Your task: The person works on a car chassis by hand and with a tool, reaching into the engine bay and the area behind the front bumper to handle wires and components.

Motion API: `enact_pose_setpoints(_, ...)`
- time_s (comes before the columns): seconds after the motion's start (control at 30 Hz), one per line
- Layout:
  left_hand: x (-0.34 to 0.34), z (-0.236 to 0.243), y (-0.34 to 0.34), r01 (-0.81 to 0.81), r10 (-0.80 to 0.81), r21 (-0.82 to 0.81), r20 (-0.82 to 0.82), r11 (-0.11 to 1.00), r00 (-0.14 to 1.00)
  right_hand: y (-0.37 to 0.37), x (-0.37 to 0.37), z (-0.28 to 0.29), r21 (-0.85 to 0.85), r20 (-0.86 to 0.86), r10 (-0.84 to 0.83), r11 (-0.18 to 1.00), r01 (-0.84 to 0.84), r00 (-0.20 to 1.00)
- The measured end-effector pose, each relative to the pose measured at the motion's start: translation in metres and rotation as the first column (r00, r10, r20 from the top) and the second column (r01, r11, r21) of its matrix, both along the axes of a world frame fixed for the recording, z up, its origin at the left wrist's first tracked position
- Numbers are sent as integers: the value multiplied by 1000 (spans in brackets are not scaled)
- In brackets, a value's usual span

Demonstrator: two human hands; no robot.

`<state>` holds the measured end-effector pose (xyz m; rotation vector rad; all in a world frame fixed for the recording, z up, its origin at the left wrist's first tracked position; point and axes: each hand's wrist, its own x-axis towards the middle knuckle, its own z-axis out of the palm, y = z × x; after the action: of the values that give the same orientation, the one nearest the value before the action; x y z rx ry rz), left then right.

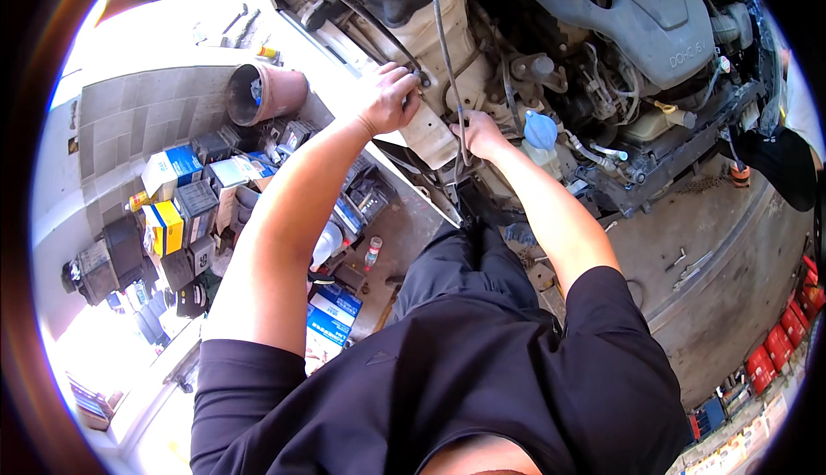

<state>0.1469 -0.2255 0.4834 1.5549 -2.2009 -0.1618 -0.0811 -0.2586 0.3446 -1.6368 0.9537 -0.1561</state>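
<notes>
Below me is a car's open engine bay, its front end stripped of the bumper. My left hand (391, 99) is closed at the pale metal fender rail (428, 135), fingers curled near the lower end of a black rod (379, 26). What its fingertips hold is hidden. My right hand (480, 135) is closed at the inner side of the same rail, where a thin grey cable (440, 27) hangs down across its fingertips. Whether it grips the cable or something behind it does not show. Beside this hand is a blue-capped reservoir (539, 131).
A grey engine cover (637, 19) fills the upper right, above the black front crossmember (680, 161). Stacked car batteries (196, 204), boxes and a pinkish bucket (277, 94) stand at left. Tools (693, 268) lie on the floor. Another person's dark sleeve (779, 165) shows at far right.
</notes>
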Motion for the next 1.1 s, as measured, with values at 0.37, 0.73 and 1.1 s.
enact_pose_setpoints(0.37,1,3,0,13,-13,11,-13,1000,1000,-5,3,15,107,45,0,994,-5,999)
enact_pose_setpoints(0.73,1,1,0,10,-10,-20,-33,1000,999,12,13,6,-378,-21,48,924,-53,999)
enact_pose_setpoints(1.1,0,0,1,-8,8,-12,-24,1000,1000,9,12,1,-261,86,-66,961,87,994)
